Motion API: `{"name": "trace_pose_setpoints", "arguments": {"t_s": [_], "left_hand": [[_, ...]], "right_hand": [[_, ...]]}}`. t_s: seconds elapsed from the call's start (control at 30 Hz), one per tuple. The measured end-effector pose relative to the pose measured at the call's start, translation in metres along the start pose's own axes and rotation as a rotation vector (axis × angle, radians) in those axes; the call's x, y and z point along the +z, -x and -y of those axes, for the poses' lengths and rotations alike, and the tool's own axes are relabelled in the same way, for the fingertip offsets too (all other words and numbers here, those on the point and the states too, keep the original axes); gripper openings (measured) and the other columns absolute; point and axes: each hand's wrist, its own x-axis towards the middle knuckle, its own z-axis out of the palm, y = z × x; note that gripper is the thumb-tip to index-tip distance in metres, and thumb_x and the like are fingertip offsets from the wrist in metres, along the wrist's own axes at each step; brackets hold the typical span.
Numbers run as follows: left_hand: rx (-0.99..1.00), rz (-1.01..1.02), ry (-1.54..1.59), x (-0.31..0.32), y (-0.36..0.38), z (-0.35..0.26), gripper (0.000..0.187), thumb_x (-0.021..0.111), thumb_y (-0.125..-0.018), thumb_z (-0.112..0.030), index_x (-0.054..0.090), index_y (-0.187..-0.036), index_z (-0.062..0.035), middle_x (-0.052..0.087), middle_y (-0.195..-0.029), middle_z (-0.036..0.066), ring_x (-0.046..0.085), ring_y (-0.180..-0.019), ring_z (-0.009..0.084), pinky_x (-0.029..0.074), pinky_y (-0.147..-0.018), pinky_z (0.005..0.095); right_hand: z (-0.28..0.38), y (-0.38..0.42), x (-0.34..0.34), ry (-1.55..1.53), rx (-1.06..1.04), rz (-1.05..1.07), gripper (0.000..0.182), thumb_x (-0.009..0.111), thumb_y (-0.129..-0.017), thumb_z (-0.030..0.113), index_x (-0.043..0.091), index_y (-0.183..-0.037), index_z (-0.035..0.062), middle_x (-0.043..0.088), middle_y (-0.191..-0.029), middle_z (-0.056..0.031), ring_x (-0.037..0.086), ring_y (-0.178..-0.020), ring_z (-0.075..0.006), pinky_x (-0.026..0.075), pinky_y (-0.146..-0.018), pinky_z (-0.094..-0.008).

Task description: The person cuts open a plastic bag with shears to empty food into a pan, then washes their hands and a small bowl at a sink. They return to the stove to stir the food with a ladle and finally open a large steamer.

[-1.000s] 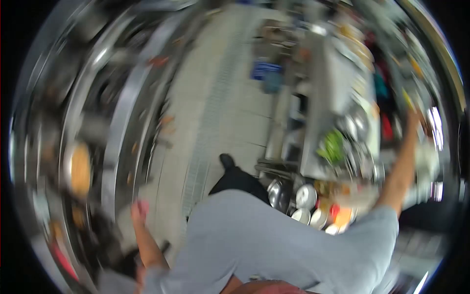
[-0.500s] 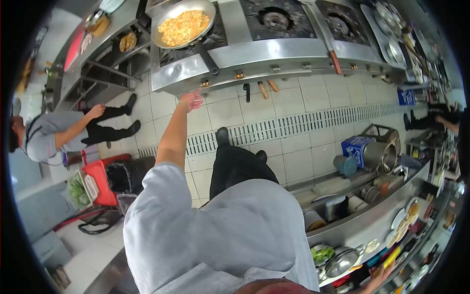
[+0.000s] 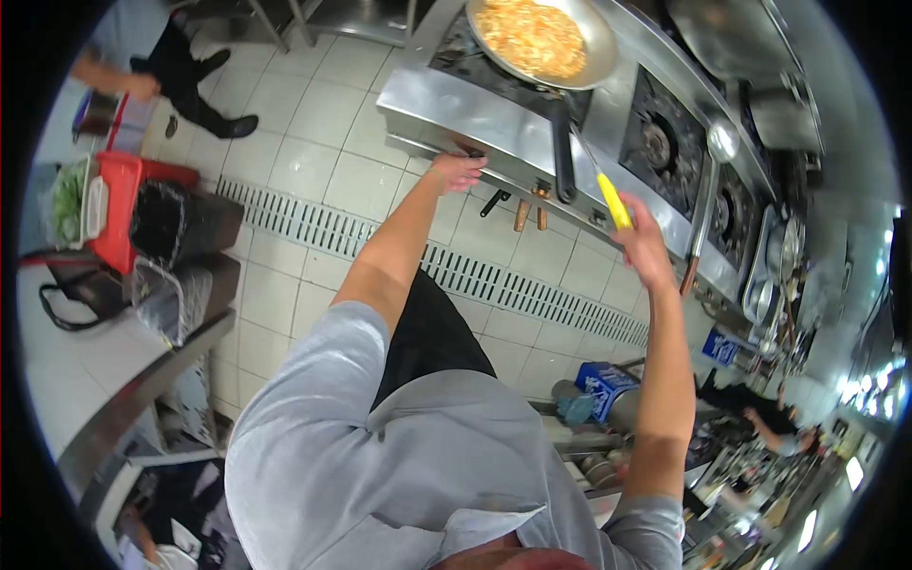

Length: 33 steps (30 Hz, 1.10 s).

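My left hand is at the stove's front edge, its fingers closed around a burner knob. My right hand grips a yellow gas lighter by its handle. The lighter's thin metal rod points up and left to the burner beneath a frying pan. That pan sits on the left burner, its black handle sticking out over the stove front between my hands. Inside it lies a layer of yellow-orange food, perhaps egg. I see no flame.
A ladle lies across the stove, right of my right hand. Wooden-handled tools hang below the front. A floor grate crosses the tiles. A red crate and black bin stand left, near another person.
My view has turned right and come closer to the stove. The left hand has closed on the knob. My right hand has swung up from the lower right with the yellow lighter.
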Motion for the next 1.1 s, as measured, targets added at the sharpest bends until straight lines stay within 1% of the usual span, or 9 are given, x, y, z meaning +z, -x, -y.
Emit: {"name": "trace_pose_setpoints", "arguments": {"t_s": [0.1,0.2,0.23,0.33,0.5,0.63,0.73,0.8,1.1], "left_hand": [[0.018,0.016,0.070,0.002,0.005,0.003,0.067,0.088,-0.072,-0.044,0.058,-0.120,-0.0088,0.069,-0.111,0.007,0.066,-0.101,0.0225,0.050,-0.090,0.0393],[0.045,0.001,0.071,0.005,0.008,0.001,0.064,0.088,-0.072,-0.042,0.057,-0.116,-0.0066,0.070,-0.107,0.008,0.067,-0.095,0.0216,0.051,-0.084,0.0381],[0.048,0.001,0.064,0.004,0.005,0.002,0.064,0.088,-0.072,-0.041,0.057,-0.115,-0.0064,0.070,-0.107,0.008,0.067,-0.093,0.0213,0.051,-0.082,0.0375],[0.077,-0.012,0.081,0.004,0.003,0.005,0.059,0.086,-0.074,-0.040,0.058,-0.112,-0.0054,0.070,-0.105,0.008,0.067,-0.087,0.0197,0.051,-0.072,0.0345],[0.094,-0.071,0.076,0.007,0.006,0.007,0.044,0.083,-0.078,-0.036,0.069,-0.106,-0.0065,0.072,-0.099,0.004,0.067,-0.077,0.0163,0.052,-0.065,0.0331],[0.115,-0.073,0.053,0.006,0.010,0.006,0.048,0.085,-0.076,-0.038,0.063,-0.103,-0.0062,0.071,-0.097,0.006,0.068,-0.078,0.0176,0.051,-0.064,0.0325],[0.124,-0.111,0.012,0.009,0.003,0.009,0.043,0.085,-0.076,-0.037,0.065,-0.100,-0.0065,0.071,-0.093,0.005,0.068,-0.074,0.0172,0.051,-0.061,0.0322],[0.123,-0.129,0.008,0.009,-0.002,0.010,0.042,0.085,-0.075,-0.036,0.066,-0.098,-0.0068,0.072,-0.092,0.005,0.068,-0.074,0.0172,0.051,-0.060,0.0320],[0.170,-0.205,-0.118,0.013,0.009,0.003,0.034,0.084,-0.076,-0.035,0.072,-0.090,-0.0063,0.072,-0.086,0.002,0.066,-0.068,0.0117,0.050,-0.055,0.0285]], "right_hand": [[0.027,-0.075,0.015,0.190,-0.097,0.048,0.065,0.059,-0.074,0.007,0.051,-0.138,0.0089,0.047,-0.067,0.0021,0.040,-0.046,-0.0093,0.037,-0.041,-0.0245],[0.065,-0.110,0.025,0.019,0.101,0.179,0.060,0.062,-0.074,0.008,0.057,-0.133,0.0144,0.047,-0.066,0.0014,0.039,-0.046,-0.0100,0.031,-0.039,-0.0270],[0.072,-0.117,0.030,-0.062,0.145,0.178,0.058,0.060,-0.075,0.008,0.058,-0.132,0.0156,0.040,-0.061,0.0049,0.033,-0.045,-0.0082,0.025,-0.038,-0.0258],[0.086,-0.133,0.036,-0.143,0.211,0.209,0.055,0.058,-0.076,0.007,0.058,-0.131,0.0142,0.037,-0.060,0.0064,0.029,-0.044,-0.0065,0.022,-0.038,-0.0248],[0.091,-0.139,0.041,-0.226,0.239,0.232,0.052,0.057,-0.077,0.007,0.059,-0.128,0.0119,0.036,-0.059,0.0073,0.026,-0.041,-0.0051,0.021,-0.038,-0.0240],[0.079,-0.136,0.034,-0.320,0.211,0.283,0.051,0.056,-0.079,0.007,0.057,-0.129,0.0121,0.039,-0.059,0.0068,0.030,-0.041,-0.0046,0.024,-0.036,-0.0227],[0.050,-0.099,0.031,-0.499,0.166,0.240,0.059,0.054,-0.078,0.003,0.051,-0.136,0.0109,0.043,-0.061,0.0052,0.033,-0.040,-0.0055,0.029,-0.035,-0.0215],[0.010,-0.026,0.044,-0.631,0.163,0.084,0.067,0.051,-0.078,0.003,0.042,-0.144,0.0104,0.044,-0.062,0.0028,0.032,-0.039,-0.0061,0.029,-0.035,-0.0212],[-0.098,0.147,0.048,-0.820,0.284,-0.066,0.066,0.050,-0.075,-0.001,0.043,-0.141,0.0058,0.043,-0.062,-0.0003,0.034,-0.039,-0.0083,0.033,-0.036,-0.0216]]}}
